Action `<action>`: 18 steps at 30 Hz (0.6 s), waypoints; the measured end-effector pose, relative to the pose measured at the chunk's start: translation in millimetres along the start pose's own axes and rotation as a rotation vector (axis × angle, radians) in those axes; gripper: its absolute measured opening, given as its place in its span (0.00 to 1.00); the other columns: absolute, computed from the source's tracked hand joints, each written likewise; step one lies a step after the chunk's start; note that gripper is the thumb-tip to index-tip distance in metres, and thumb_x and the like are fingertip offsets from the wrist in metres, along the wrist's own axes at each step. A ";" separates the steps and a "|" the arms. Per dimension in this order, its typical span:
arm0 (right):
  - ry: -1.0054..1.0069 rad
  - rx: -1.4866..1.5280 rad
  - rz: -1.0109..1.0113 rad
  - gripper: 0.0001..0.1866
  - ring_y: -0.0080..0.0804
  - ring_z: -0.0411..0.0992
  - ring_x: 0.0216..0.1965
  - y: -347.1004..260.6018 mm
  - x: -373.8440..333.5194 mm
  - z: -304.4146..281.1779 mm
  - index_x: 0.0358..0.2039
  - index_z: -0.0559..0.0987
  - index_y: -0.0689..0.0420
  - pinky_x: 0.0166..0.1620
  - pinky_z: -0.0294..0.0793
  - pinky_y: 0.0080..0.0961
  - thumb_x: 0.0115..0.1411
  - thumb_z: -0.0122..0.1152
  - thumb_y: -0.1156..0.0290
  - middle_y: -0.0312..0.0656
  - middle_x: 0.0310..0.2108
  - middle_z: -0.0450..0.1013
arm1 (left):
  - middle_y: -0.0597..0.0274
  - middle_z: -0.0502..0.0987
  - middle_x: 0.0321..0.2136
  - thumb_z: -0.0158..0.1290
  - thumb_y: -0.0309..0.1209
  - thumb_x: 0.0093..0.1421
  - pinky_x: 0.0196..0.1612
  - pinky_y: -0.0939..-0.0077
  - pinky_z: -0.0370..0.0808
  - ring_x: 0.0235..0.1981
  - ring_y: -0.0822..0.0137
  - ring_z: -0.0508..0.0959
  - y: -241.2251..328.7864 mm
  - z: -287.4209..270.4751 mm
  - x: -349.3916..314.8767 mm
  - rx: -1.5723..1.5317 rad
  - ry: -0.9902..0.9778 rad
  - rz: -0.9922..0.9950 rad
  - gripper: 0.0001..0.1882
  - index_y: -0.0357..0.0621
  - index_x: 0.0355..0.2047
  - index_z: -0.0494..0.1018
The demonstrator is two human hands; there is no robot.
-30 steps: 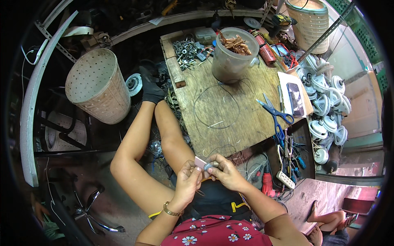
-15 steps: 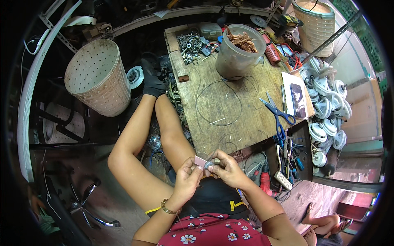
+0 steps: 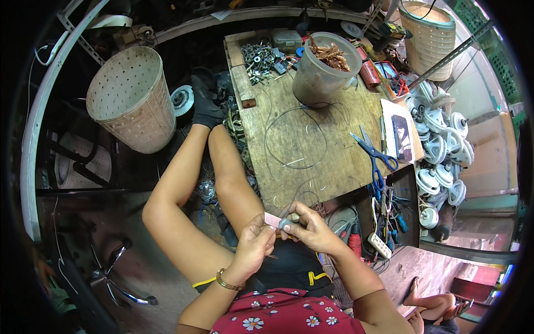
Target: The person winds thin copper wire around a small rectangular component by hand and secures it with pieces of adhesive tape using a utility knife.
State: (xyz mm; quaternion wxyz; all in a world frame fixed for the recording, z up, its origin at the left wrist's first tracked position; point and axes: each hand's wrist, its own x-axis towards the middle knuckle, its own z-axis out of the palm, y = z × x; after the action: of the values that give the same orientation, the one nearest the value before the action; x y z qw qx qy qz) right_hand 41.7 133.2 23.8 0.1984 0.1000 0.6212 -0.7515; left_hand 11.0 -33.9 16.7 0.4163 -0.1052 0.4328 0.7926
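Above my lap, my left hand [image 3: 257, 240] is closed, its thumb and fingers pinching a small flat pale pink strip [image 3: 271, 219]. Close against it, my right hand [image 3: 312, 229] is closed on a small grey piece [image 3: 284, 224] that meets the strip's right end. The exact kind of both pieces is too small to tell. Thin wire ends [image 3: 271, 256] stick out below my left fingers. Just beyond both hands lies the near edge of a worn wooden table [image 3: 300, 128].
On the table stand a clear tub [image 3: 317, 78] of copper wire, blue scissors [image 3: 374, 151], a phone [image 3: 401, 138] and loose wire. White fan motors [image 3: 445, 145] pile up at right. A perforated basket [image 3: 133, 106] stands at left; tools [image 3: 384, 206] hang below. Another person's leg [image 3: 431, 302] shows lower right.
The whole view has shifted slightly. Both hands keep their grip on the strip and the grey piece, with only a small turn of the fingers.
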 end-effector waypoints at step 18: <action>-0.041 -0.015 0.083 0.07 0.18 0.69 0.27 18.5 -0.4 -10.8 0.39 0.70 0.61 0.26 0.64 0.14 0.59 0.53 0.77 0.36 0.27 0.72 | 0.74 0.59 0.16 0.43 0.29 0.65 0.13 0.89 0.47 0.12 0.85 0.52 -5.6 -7.7 -9.0 -0.062 -0.017 -0.168 0.06 0.43 0.40 0.67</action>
State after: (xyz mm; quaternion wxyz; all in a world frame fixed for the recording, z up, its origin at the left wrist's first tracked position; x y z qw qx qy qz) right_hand 48.8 141.1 5.2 0.2430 0.1087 0.6178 -0.7399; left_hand 19.4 -43.4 13.5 0.4814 -0.1475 0.3940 0.7689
